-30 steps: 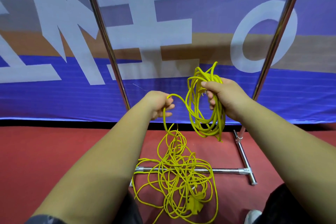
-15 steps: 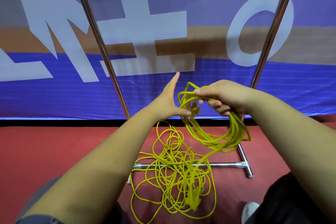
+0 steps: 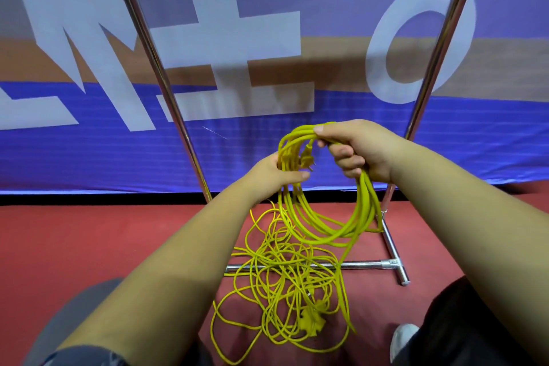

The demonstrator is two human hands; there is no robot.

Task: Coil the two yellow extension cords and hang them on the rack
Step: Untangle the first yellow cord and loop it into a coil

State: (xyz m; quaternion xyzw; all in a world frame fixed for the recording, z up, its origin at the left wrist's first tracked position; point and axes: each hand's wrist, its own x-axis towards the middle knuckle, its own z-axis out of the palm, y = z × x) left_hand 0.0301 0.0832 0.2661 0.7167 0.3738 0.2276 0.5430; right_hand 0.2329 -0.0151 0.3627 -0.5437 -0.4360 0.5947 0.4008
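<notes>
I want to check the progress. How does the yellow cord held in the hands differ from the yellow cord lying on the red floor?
The held yellow cord is gathered in neat loops; the yellow cord on the red floor is a loose tangle. The held one hangs from the left hand and right hand; the floor one lies across the rack's metal base bar. Both look the same yellow.

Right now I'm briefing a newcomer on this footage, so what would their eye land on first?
First, the bright yellow coil held up at centre, the left hand and right hand both closed on its top. Below it, a tangled yellow cord sprawls on the red floor over the rack base bar. Behind stands a blue banner with big white letters.
</notes>
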